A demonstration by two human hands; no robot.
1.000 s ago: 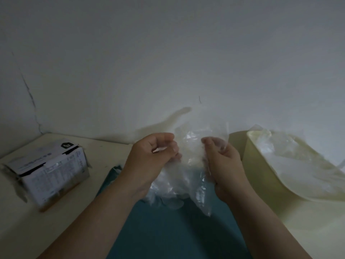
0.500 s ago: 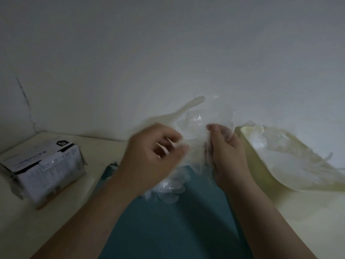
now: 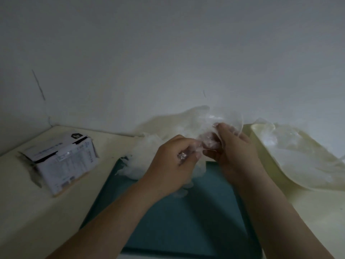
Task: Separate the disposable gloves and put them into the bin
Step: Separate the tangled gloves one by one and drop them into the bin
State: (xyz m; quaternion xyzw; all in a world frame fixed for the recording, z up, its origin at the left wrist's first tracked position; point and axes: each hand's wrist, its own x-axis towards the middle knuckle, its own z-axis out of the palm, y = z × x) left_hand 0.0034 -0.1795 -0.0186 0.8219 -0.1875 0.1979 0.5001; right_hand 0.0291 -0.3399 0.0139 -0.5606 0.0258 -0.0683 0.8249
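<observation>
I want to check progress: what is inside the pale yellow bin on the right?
Clear disposable gloves already lie loosely in the pale yellow bin, spilling over its rim. The film covers the bin's bottom, so nothing below shows.

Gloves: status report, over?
Left hand and right hand pinching clear glove bunch above teal tray. Bin at right, gloves inside. Nothing blocking.

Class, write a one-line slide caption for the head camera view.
Both hands, left hand and right hand, pull clear disposable gloves apart above a teal mat, beside the bin.
</observation>
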